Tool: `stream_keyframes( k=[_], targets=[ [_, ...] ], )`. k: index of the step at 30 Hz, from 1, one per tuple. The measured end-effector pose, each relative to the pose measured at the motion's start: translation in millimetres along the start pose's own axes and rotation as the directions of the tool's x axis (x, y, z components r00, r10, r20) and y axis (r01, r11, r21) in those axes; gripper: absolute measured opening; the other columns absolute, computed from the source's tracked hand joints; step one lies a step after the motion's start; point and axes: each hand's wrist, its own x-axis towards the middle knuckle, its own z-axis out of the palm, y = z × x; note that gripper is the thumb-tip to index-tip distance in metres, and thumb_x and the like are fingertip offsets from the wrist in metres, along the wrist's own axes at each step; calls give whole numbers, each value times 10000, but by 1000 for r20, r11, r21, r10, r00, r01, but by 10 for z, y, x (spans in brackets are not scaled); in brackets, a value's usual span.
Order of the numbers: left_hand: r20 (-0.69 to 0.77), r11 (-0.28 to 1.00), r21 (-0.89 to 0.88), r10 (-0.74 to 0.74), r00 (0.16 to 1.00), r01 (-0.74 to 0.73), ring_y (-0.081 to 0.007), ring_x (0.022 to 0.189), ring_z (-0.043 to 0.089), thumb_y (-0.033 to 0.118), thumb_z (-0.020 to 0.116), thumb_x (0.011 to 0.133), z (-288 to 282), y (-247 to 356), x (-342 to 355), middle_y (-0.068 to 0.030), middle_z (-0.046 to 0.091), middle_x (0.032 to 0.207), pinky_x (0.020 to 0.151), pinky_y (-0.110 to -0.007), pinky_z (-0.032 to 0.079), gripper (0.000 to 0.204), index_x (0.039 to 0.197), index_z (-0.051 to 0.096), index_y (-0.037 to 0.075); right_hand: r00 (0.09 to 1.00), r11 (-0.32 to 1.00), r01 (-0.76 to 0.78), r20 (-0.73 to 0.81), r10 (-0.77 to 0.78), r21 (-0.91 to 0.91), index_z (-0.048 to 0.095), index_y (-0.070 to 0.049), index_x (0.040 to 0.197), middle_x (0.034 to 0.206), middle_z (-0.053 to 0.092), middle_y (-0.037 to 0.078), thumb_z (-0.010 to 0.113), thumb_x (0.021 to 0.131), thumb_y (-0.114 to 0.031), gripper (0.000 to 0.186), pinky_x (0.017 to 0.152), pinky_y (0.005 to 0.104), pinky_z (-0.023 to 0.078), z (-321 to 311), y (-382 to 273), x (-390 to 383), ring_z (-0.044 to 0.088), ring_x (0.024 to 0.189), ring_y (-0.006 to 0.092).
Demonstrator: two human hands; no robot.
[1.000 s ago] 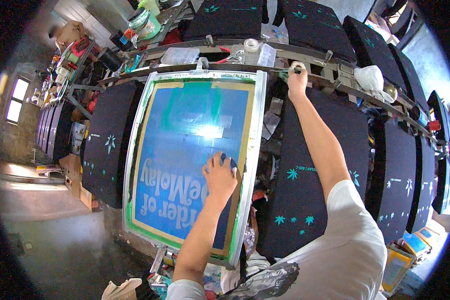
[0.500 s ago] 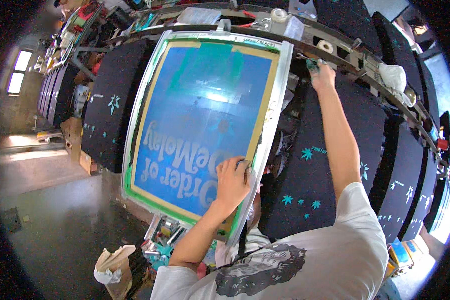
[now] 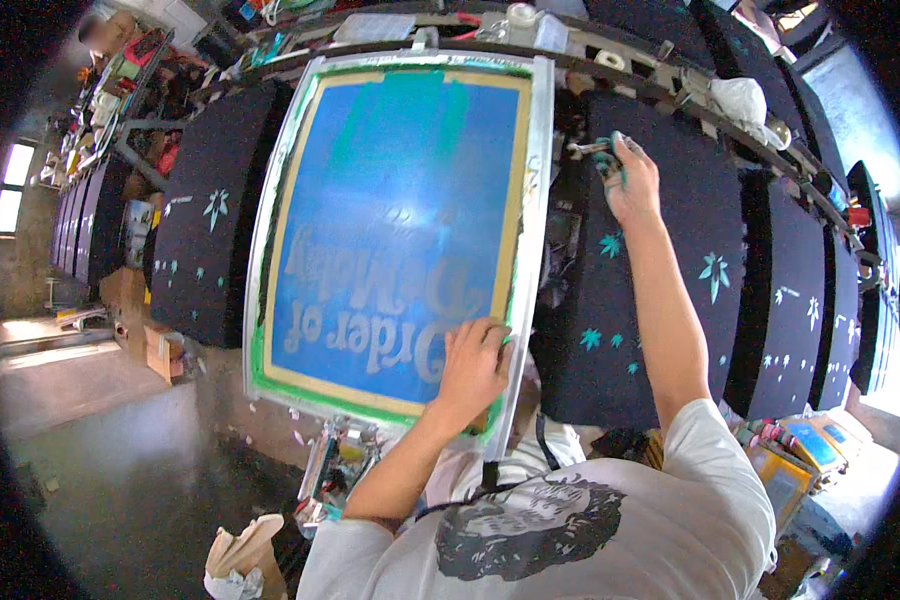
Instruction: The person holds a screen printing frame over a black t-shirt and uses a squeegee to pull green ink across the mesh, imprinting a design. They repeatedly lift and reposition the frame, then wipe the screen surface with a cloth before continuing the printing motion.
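A large screen-printing frame (image 3: pixel 537 190) with pale rails and a blue mesh (image 3: pixel 370 220) stands in front of me. Its mesh has pale lettering low down and a teal patch at the top. My left hand (image 3: pixel 477 362) lies at the lower right of the frame, fingers bent over its edge; the fingertips are partly hidden. To the frame's right, my right hand (image 3: pixel 630 180) is raised above a dark printed panel (image 3: pixel 660 300), closed round a small metal tool (image 3: pixel 582 150). The tool's pale end sticks out leftward; its exact kind is unclear. Teal stains mark the fingers.
More dark panels with teal and white leaf prints stand left (image 3: pixel 205 215) and right (image 3: pixel 785 300). A rail (image 3: pixel 650 75) with tape rolls (image 3: pixel 610 60) and a white bag (image 3: pixel 740 100) runs along the back. A crumpled paper bag (image 3: pixel 245 555) sits at lower left.
My right hand has come away from the back rail toward me, with the small metal tool in it. My left hand stays at the frame's lower right. The whole view has shifted slightly.
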Motion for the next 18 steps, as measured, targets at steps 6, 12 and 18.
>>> stream_keyframes(
  k=[6, 12, 18],
  targets=[
    [-20, 998, 29, 53, 998, -53, -333, 984, 593, 131, 705, 808, -535, -603, -472, -110, 634, 1050, 862, -465, 419, 200, 985, 651, 56, 980, 942, -184, -125, 155, -281, 639, -46, 1109, 902, 631, 0, 570, 999, -197, 200, 650, 234, 450, 36, 275, -1441, 564, 751, 73],
    [-77, 980, 192, -38, 996, 53, -363, 1041, 605, 120, 715, 832, -1378, -1477, -912, -143, 651, 1089, 923, -456, 458, 218, 1026, 655, 41, 943, 906, -318, -186, 274, -278, 646, -49, 1113, 822, 612, 4, 587, 983, -218, 221, 597, 259, 461, -271, 795, -2599, 558, 693, 102],
    [-298, 940, 184, -226, 928, 288, -372, 1006, 600, 62, 692, 826, -2111, -2454, -1236, -179, 633, 1056, 907, -457, 469, 171, 980, 657, -3, 903, 873, -361, -358, 239, -327, 610, -36, 1161, 805, 609, -4, 567, 998, -181, 223, 624, 237, 473, -96, 1058, -3238, 572, 687, 81]
  ],
)
